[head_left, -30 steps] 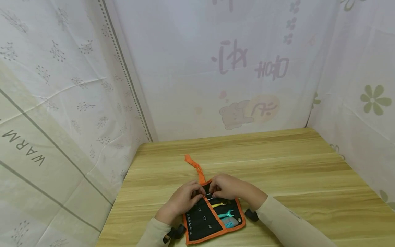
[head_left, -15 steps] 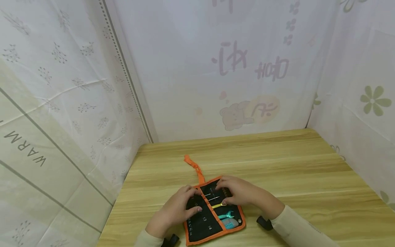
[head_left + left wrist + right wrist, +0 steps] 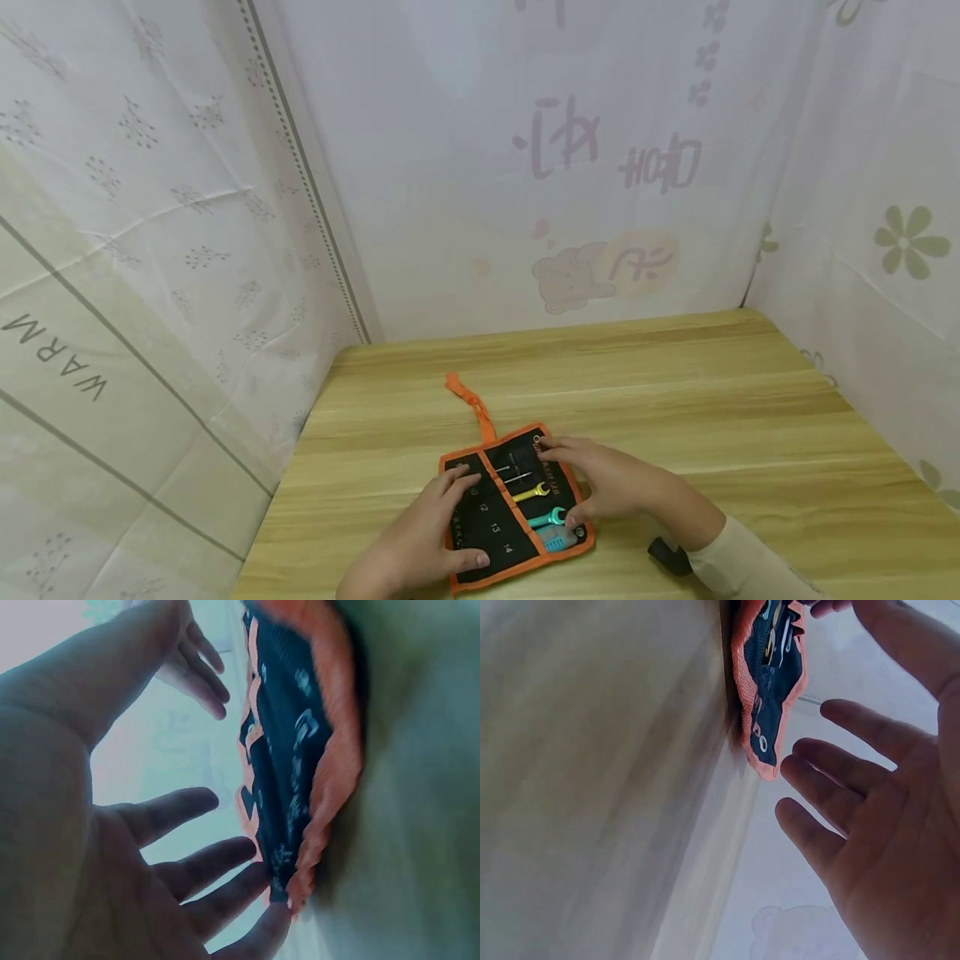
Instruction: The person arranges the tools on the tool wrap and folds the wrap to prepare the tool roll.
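A black fabric tool pouch [image 3: 501, 570] with orange edging lies unrolled on the table in the head view. From its pockets stick out a yellow open-end wrench [image 3: 534, 492], a teal wrench [image 3: 550, 518], a grey-and-teal tool [image 3: 557, 538] of unclear kind, and thin metal shafts [image 3: 517, 477]. My left hand [image 3: 420, 529] is spread over the pouch's numbered left side. At the right edge is my right hand [image 3: 618, 482], fingers apart, its thumb near the teal wrench. In the wrist views the left hand [image 3: 157, 862] and right hand [image 3: 885, 802] grip nothing.
An orange tie strap [image 3: 474, 407] extends from the pouch's far edge across the wooden table [image 3: 660, 392]. A black wrist strap piece [image 3: 669, 557] hangs under the right forearm. Printed curtains [image 3: 450, 167] enclose the table's back and sides.
Both hands were close together at the pouch's far pockets, fingers bent. They have spread apart and come nearer, the right one moving to the right edge, uncovering the pockets and wrenches.
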A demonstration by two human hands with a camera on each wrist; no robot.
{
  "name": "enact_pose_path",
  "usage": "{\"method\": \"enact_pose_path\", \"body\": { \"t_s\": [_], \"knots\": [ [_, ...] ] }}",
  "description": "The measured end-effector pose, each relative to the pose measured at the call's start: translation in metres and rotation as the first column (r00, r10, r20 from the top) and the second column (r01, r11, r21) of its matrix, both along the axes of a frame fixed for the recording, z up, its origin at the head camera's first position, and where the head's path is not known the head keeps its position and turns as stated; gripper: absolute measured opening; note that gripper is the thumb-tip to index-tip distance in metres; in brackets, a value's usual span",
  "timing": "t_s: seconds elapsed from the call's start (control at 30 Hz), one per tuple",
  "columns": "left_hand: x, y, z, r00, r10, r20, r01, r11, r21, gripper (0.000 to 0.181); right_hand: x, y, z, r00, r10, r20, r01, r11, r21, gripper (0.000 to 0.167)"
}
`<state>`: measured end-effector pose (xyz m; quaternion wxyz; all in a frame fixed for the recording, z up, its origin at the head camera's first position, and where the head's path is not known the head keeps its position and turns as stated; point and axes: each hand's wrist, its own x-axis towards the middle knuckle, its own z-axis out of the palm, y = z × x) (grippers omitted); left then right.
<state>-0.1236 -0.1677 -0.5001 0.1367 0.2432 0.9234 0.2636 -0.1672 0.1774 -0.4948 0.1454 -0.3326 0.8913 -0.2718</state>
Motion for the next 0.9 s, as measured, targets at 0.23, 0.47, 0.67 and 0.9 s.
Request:
{"method": "enact_pose_path", "body": {
  "t_s": [0.23,0.47,0.67,0.9],
  "knots": [
    [0.008,0.000,-0.005,0.998,-0.057,0.007,0.057,0.996,-0.068,0.119,0.010,0.003,-0.002,0.997,0.077,0.031,-0.078,0.995,0.055,0.106],
    [0.004,0.004,-0.009,0.995,-0.103,-0.017,0.101,0.992,-0.077,0.125,0.015,0.005,-0.005,1.000,0.031,0.004,-0.032,0.991,0.126,0.109],
    [-0.014,0.013,-0.008,0.988,-0.143,-0.059,0.139,0.988,-0.068,0.127,0.014,0.009,-0.011,0.998,-0.044,-0.041,0.050,0.985,0.162,0.109],
    [-0.039,0.020,-0.008,0.984,-0.174,-0.039,0.171,0.983,-0.073,0.129,0.009,0.016,-0.011,0.992,-0.114,-0.061,0.123,0.977,0.176,0.107]
  ]
}}
